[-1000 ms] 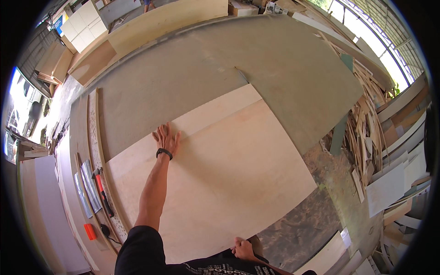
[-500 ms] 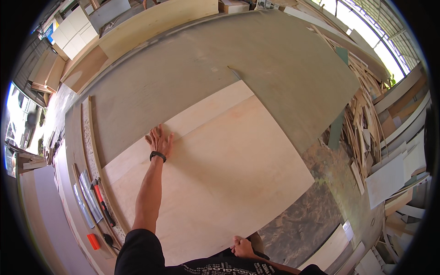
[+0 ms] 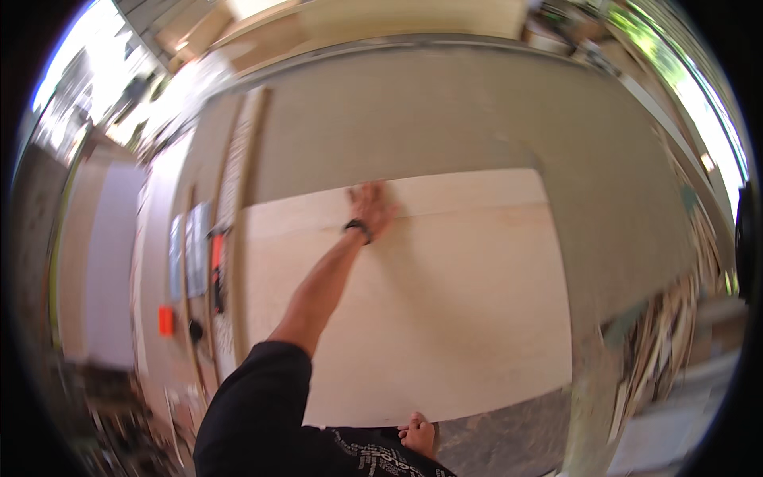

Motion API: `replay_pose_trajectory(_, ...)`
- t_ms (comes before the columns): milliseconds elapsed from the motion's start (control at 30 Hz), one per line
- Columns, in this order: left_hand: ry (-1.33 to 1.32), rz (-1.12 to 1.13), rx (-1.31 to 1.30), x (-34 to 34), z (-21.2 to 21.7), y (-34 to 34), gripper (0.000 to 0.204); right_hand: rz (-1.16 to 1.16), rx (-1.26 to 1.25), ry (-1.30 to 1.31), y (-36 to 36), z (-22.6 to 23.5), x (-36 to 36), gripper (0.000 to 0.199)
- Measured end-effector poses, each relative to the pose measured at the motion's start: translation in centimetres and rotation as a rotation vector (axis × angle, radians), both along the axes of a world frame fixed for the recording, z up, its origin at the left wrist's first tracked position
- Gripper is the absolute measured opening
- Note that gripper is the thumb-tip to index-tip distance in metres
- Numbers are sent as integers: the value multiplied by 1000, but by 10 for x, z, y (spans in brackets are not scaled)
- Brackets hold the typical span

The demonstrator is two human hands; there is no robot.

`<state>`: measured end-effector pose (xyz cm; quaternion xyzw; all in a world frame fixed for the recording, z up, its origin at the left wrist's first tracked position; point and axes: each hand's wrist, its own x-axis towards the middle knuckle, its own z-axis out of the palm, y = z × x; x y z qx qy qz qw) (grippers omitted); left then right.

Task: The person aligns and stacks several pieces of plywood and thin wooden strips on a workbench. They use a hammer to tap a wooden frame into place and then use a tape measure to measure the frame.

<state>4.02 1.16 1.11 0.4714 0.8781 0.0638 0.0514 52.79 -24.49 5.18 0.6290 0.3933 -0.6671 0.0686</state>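
Panel (image 3: pixel 469 302), pale and wide, lies flat on the grey-brown worktop (image 3: pixel 445 111), its near edge close by the person's black shirt (image 3: pixel 258 405). By its far edge the left hand (image 3: pixel 372 209) rests palm down, dark band (image 3: pixel 358 230) at the wrist, that grip spread and pinching nothing. The right hand (image 3: pixel 419 436) sits at the near edge, fingers curled; whether that grip pinches the wood I cannot tell from here. Along the panel's left side runs a speckled timber strip (image 3: pixel 237 163), and beside it lies a hammer (image 3: pixel 217 266) (red and black in the handle, a bit blurred). Farther left I see silvery plastic sleeves (image 3: pixel 197 250), a thin stick (image 3: pixel 184 290) and a bright orange block (image 3: pixel 165 320), a small black object (image 3: pixel 195 331) near it. Off right, thin wood offcuts (image 3: pixel 664 334) are heaped.
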Motion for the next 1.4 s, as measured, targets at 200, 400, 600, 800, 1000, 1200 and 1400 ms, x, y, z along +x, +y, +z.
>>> replay_pose_trajectory(200, -33, 31, 2, 5, 17, -3, 82, -62, -14, -69, 4, 9, -10, 42)
replay_pose_trajectory(400, -30, 25, 47, -6, 13, -4, 80, -59, -34, -54, 8, 3, -7, 38)
replay_pose_trajectory(600, -27, 15, 44, -12, 14, 5, 81, -73, -31, -49, 16, 11, -19, 40)
replay_pose_trajectory(800, -17, 20, 92, -22, 3, 9, 83, -112, -51, -64, 22, 13, -26, 41)
replay_pose_trajectory(1000, -44, -2, 23, -31, 13, 8, 86, -137, -57, -29, 19, 7, -28, 42)
replay_pose_trajectory(1200, -6, -16, 39, -34, 6, 19, 83, -158, -34, -21, 23, 7, -37, 43)
replay_pose_trajectory(1400, 29, 9, 18, -48, -3, 19, 83, -98, -44, -51, 25, 3, -38, 43)
